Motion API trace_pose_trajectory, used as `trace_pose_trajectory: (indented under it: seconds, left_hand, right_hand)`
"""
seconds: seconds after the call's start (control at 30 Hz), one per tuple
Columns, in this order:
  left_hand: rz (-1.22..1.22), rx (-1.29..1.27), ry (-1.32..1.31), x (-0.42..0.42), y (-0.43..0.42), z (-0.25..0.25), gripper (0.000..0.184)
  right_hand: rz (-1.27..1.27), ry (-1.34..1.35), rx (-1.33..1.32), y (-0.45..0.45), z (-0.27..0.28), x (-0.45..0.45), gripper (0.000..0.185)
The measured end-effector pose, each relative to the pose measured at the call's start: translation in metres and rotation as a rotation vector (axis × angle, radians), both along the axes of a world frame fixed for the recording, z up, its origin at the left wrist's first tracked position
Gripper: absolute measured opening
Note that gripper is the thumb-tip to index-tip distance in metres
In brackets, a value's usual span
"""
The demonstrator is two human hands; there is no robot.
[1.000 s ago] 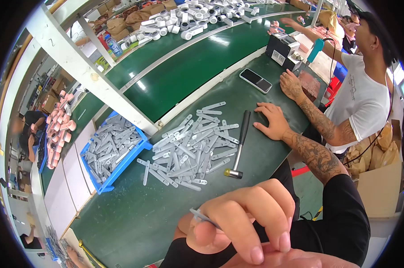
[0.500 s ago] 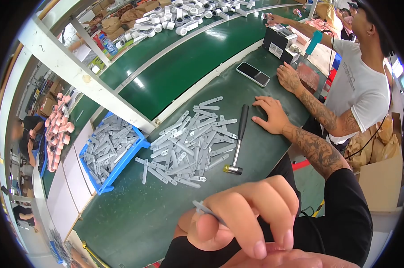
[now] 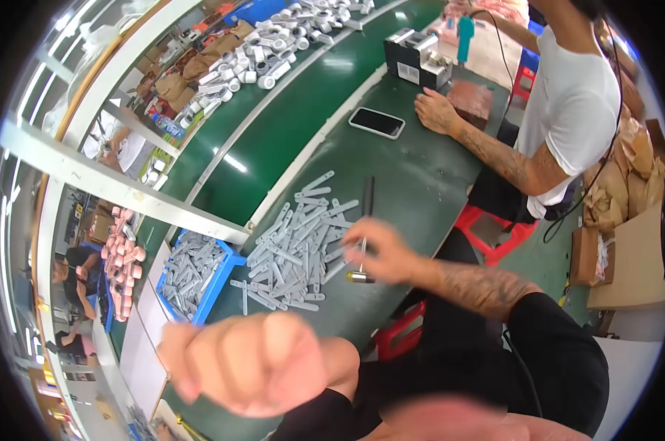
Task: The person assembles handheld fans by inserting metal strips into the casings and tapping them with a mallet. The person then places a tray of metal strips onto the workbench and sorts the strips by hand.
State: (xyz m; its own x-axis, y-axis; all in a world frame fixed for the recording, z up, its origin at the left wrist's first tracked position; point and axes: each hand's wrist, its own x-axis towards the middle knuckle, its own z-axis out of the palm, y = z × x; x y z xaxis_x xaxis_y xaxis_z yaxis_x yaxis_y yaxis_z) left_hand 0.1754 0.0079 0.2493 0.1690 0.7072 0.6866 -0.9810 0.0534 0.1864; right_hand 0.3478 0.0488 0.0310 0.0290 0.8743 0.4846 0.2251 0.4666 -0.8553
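Observation:
My left hand (image 3: 248,364) is a closed fist, large and blurred near the camera; whatever it may hold is hidden. My right hand (image 3: 384,253) is over the hammer (image 3: 368,197) on the bench, its curled fingers and thumb apart around the metal shaft. The hammer has a dark handle and a yellow-ended head below the hand. Left of it lies a loose pile of grey flat strips with rounded ends (image 3: 292,246). More such strips fill a blue bin (image 3: 218,290) beyond the pile.
A phone (image 3: 377,123) lies on the green bench (image 3: 347,158) near a black device (image 3: 415,60). A co-worker in a white shirt (image 3: 578,103) rests a hand there. White parts (image 3: 262,55) heap beside the green conveyor (image 3: 273,136). A white post (image 3: 148,195) crosses the left side.
My left hand has moved left and closed; the grey strip seen in its fingers before is now out of sight. My right hand has come from the bench's right side to the hammer. The view has shifted.

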Motion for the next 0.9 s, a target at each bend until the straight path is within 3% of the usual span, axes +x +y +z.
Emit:
trace_pose_trajectory:
  seconds: [0.1,0.17,0.2,0.23,0.27,0.3,0.33,0.37,0.47,0.6,0.7,0.77,0.8,0.87,0.9]
  left_hand:
    - [-0.014,0.081,-0.087,0.004,-0.017,0.032,0.016]
    - [0.477,0.311,-0.877,0.069,-0.016,0.050,0.015]
    - [0.484,0.307,-0.855,0.068,-0.022,0.049,0.015]
    - [0.259,0.332,-0.568,0.058,-0.027,0.048,0.009]
    - [0.042,0.338,-0.279,0.051,-0.029,0.046,0.013]
    - [0.007,0.440,-0.156,0.050,-0.021,0.044,0.014]
    - [0.099,0.340,-0.114,0.044,-0.029,0.045,0.010]
    - [0.201,0.240,-0.066,0.039,-0.039,0.049,0.024]
    - [0.471,0.286,-0.019,0.006,-0.034,0.046,0.033]
    - [0.656,0.181,0.153,-0.026,-0.044,0.050,0.047]
    - [0.918,0.229,0.109,-0.049,-0.047,0.063,0.052]
    - [1.197,0.314,0.125,-0.059,-0.051,0.071,0.051]
    - [1.338,0.343,0.123,-0.064,-0.053,0.074,0.050]
    - [1.535,0.438,0.108,-0.081,-0.057,0.081,0.036]
    - [1.566,0.453,0.222,-0.090,-0.060,0.075,0.026]
  right_hand:
    - [0.634,0.555,-0.477,-0.031,0.001,-0.079,0.044]
    - [0.994,0.903,-0.832,-0.038,0.003,-0.104,0.057]
    - [1.192,1.035,-1.001,-0.045,0.005,-0.109,0.063]
    - [1.358,1.128,-1.014,-0.058,0.006,-0.109,0.066]
    - [1.315,1.086,-1.036,-0.065,0.004,-0.110,0.068]
    - [1.280,1.045,-1.072,-0.073,0.010,-0.108,0.071]
    - [1.277,1.120,-1.040,-0.084,0.011,-0.102,0.072]
    - [1.158,1.051,-1.076,-0.094,-0.002,-0.107,0.070]
    - [1.151,0.934,-0.960,-0.117,0.003,-0.094,0.071]
    - [1.223,1.067,-1.096,-0.150,-0.004,-0.089,0.071]
    - [1.240,1.038,-1.123,-0.158,0.000,-0.097,0.073]
    - [1.267,0.870,-1.065,-0.149,0.004,-0.096,0.073]
    - [1.154,0.699,-0.944,-0.145,-0.001,-0.098,0.059]
    - [1.130,0.006,-0.519,-0.126,-0.009,-0.074,0.034]
    - [0.919,-0.059,-0.227,-0.132,-0.024,-0.070,0.018]
